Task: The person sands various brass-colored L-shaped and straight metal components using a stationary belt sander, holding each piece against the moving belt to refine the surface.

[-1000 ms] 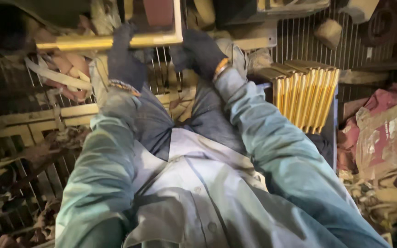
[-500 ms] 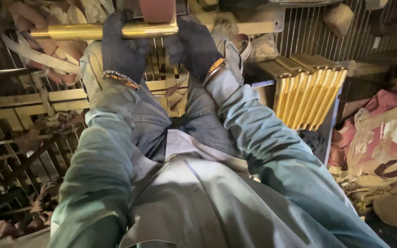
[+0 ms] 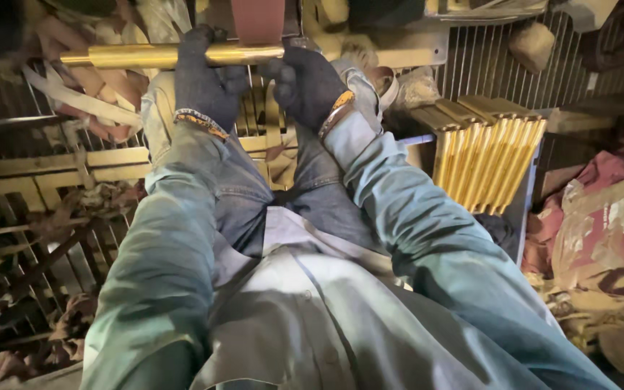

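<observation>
Fingers: both hands wear dark knit gloves, and the fingers are clenched around one brass rod (image 3: 142, 55).
Left hand (image 3: 207, 83): in the upper middle of the frame, it grasps the rod from below, near the rod's middle.
Right hand (image 3: 306, 83): just right of the left hand, it is closed on the right end of the rod.
Sleeves: two grey-green sleeves (image 3: 427, 238) run from the bottom of the frame up to the hands.
Knees: blue jeans (image 3: 254, 195) lie between the arms, under the hands.
Brass rod: it lies level along the top of the frame; its right part sits under a reddish sanding belt (image 3: 258, 20).
Stack of rods: a stack of brass rods (image 3: 489, 162) leans in a box at the right middle, well apart from the hands.
Rack: a brass rack (image 3: 59, 162) stands at the left.
</observation>
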